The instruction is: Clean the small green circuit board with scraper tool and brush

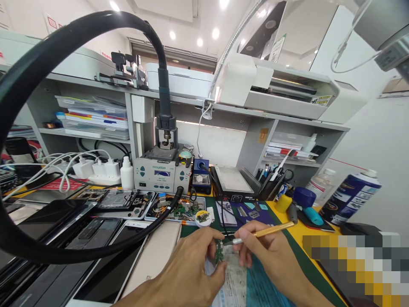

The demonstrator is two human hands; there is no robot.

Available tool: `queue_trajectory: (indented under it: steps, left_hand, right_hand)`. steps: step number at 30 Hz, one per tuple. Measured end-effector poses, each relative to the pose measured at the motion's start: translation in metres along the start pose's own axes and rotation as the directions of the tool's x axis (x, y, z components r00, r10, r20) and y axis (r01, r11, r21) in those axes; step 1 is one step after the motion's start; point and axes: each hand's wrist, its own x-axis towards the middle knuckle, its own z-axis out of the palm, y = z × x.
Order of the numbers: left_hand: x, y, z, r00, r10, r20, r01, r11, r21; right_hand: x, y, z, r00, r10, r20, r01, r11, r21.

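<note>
Upright between the thumb and fingers of my left hand [194,260] is a small green circuit board [219,251] with a metal connector near its top. My right hand [263,249] is closed in a pen grip on a gold-handled craft knife [273,229]. Its silver collar points left, and the thin dark tip is close to the board; whether they touch I cannot tell. A slim dark piece, perhaps tweezers, also shows by the right fingertips. Below both hands lies a blue and white printed sheet [234,277] on a green mat.
A thick black hose [96,256] loops across the left side, over several phones. Behind my hands are a tray of boards [200,204], a round white tin [203,218], a hot-air station [159,172] and a heating plate [234,181]. A spray can [349,196] stands at right.
</note>
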Motion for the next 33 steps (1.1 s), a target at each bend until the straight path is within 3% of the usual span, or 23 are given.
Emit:
queue_trajectory:
  steps: [6,33]
  left_hand:
    - [0.002,0.001,0.0,1.0,-0.008,0.0,0.008,1.0,0.002]
    - [0.002,0.007,-0.005,0.999,-0.023,0.039,0.022,1.0,0.015]
  right_hand:
    - [-0.004,0.005,0.0,1.0,-0.014,0.013,0.015,0.992,-0.123]
    - [-0.003,0.008,0.0,1.0,-0.002,0.003,0.002,0.988,-0.156]
